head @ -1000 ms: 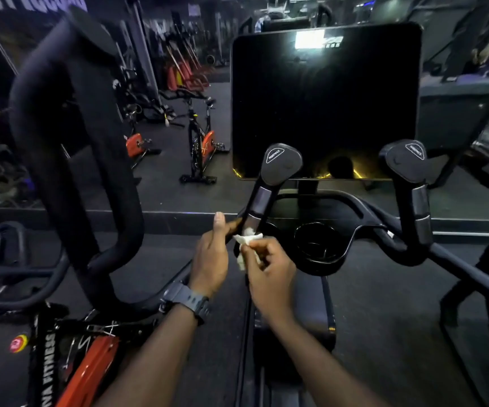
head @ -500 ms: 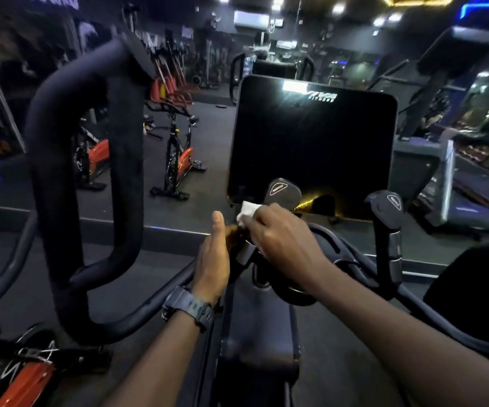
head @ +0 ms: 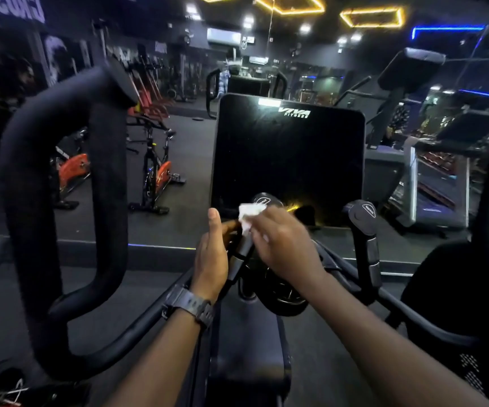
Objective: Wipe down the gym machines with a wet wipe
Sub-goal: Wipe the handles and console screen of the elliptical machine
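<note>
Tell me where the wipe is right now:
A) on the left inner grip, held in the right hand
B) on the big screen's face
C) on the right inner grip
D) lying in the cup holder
A: the right hand presses the white wipe against the left inner grip, just below its cap, while the left hand steadies that grip.

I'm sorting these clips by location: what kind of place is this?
A commercial gym, most likely: spin bikes stand on the dark floor, a treadmill sits at right, and the console ahead reads "VIVA FITNESS".
</note>
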Tool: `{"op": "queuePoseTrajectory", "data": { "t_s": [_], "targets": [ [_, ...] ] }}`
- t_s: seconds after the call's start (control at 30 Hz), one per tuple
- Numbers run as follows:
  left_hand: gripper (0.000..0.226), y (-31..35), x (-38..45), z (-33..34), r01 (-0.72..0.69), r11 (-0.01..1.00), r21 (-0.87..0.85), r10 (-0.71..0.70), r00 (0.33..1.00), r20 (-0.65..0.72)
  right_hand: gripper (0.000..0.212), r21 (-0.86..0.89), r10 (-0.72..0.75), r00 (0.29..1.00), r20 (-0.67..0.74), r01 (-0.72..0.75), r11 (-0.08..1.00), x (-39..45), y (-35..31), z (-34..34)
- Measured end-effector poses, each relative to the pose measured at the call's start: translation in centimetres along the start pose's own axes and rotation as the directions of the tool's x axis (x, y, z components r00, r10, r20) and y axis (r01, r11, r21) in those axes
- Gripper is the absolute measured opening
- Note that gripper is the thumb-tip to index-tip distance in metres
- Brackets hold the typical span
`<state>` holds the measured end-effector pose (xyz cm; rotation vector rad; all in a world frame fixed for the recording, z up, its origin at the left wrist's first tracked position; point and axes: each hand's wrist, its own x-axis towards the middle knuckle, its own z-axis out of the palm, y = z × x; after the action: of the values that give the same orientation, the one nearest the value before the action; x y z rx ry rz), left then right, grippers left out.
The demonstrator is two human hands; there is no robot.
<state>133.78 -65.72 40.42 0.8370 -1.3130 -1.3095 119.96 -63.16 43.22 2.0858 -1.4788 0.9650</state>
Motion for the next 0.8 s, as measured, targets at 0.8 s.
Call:
{"op": "queuePoseTrajectory", "data": {
  "t_s": [0.8],
  "targets": [
    [0.085, 1.1, 1.0, 0.6, -0.016, 0.991, 0.130, 0.014, 1.000, 0.011, 0.014, 0.018, 0.112, 0.992, -0.052, -0.111, 0.994, 1.1, 3.3, -2.3]
  ]
}}
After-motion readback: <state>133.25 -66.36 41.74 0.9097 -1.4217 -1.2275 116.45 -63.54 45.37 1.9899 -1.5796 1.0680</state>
